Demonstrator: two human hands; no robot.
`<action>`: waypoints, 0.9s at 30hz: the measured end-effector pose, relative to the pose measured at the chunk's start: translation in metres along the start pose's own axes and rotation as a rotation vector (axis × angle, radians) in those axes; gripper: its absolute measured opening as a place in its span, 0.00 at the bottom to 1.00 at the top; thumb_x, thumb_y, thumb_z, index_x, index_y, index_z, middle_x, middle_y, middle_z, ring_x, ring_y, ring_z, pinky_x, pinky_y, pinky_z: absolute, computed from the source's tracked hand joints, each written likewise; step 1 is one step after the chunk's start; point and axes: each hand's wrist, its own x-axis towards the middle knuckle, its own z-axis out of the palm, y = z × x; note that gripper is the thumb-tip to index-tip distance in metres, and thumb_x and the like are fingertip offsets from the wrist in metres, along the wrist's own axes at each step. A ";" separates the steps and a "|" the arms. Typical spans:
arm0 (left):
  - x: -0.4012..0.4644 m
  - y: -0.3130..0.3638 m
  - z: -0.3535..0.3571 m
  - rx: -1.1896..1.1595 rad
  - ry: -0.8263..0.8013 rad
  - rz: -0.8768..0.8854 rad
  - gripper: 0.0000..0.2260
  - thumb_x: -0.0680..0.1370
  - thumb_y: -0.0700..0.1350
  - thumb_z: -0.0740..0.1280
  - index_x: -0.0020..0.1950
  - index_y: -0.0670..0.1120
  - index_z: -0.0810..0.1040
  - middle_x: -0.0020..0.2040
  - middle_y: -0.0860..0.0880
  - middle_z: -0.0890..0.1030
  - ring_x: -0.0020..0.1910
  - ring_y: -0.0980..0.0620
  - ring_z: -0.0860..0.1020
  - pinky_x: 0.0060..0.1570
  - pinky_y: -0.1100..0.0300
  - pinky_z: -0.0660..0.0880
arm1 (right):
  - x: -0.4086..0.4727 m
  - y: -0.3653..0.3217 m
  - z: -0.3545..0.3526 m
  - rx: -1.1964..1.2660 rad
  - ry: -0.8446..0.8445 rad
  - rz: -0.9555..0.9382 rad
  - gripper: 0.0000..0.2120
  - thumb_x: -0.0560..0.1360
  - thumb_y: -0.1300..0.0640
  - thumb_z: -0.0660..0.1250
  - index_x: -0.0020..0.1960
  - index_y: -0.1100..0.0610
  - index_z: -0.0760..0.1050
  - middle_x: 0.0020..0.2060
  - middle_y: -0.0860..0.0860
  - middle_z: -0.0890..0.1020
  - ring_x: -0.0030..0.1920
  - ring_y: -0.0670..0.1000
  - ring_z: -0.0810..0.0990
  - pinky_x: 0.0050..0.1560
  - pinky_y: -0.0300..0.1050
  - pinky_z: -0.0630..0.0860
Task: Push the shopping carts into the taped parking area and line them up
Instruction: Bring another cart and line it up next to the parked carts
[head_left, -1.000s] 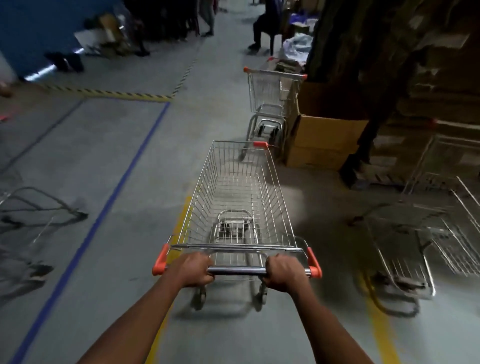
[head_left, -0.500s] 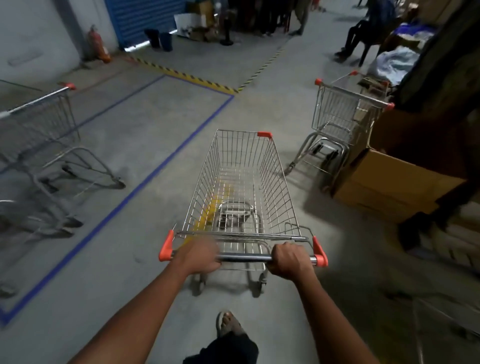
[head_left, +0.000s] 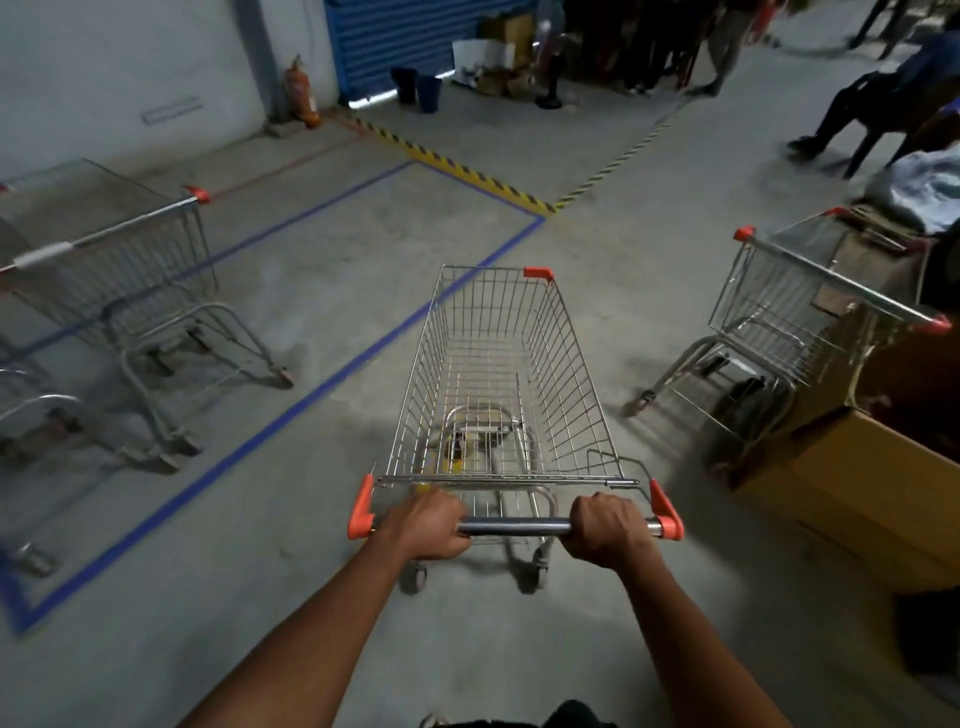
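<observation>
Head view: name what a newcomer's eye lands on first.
An empty wire cart fills the centre, both hands, left and right, gripping its handle. Blue tape cuts diagonally across the floor on the left, with parked carts inside it. Another cart stands right, beside a cardboard box.

The cart (head_left: 506, 395) stood in the middle of the floor, just right of the taped line (head_left: 332, 374) and outside the parking area, with the left hand (head_left: 426, 525) and right hand (head_left: 608, 527) on its handle bar (head_left: 514, 527) at the near end. Inside the tape to the left stood a parked cart (head_left: 119, 291). To the right, well apart, another cart (head_left: 784, 317) stood against a cardboard box (head_left: 857, 483).
</observation>
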 end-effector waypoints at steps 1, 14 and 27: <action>0.012 -0.002 -0.006 -0.006 0.004 -0.009 0.10 0.76 0.51 0.66 0.49 0.45 0.80 0.47 0.41 0.81 0.47 0.42 0.79 0.44 0.54 0.67 | 0.017 0.008 -0.004 -0.005 0.008 -0.010 0.14 0.73 0.39 0.61 0.41 0.49 0.69 0.37 0.49 0.77 0.38 0.55 0.80 0.40 0.46 0.75; 0.179 -0.040 -0.082 -0.114 0.100 -0.234 0.19 0.71 0.61 0.62 0.48 0.47 0.79 0.47 0.44 0.82 0.47 0.43 0.81 0.43 0.53 0.76 | 0.238 0.086 -0.081 -0.088 0.021 -0.286 0.19 0.74 0.37 0.60 0.50 0.51 0.76 0.44 0.52 0.83 0.43 0.55 0.82 0.44 0.47 0.76; 0.326 -0.106 -0.160 -0.231 0.146 -0.469 0.17 0.73 0.57 0.64 0.47 0.45 0.82 0.44 0.43 0.82 0.43 0.43 0.82 0.42 0.55 0.79 | 0.467 0.114 -0.158 -0.181 0.073 -0.510 0.18 0.75 0.38 0.60 0.50 0.52 0.77 0.46 0.52 0.83 0.45 0.55 0.83 0.47 0.49 0.76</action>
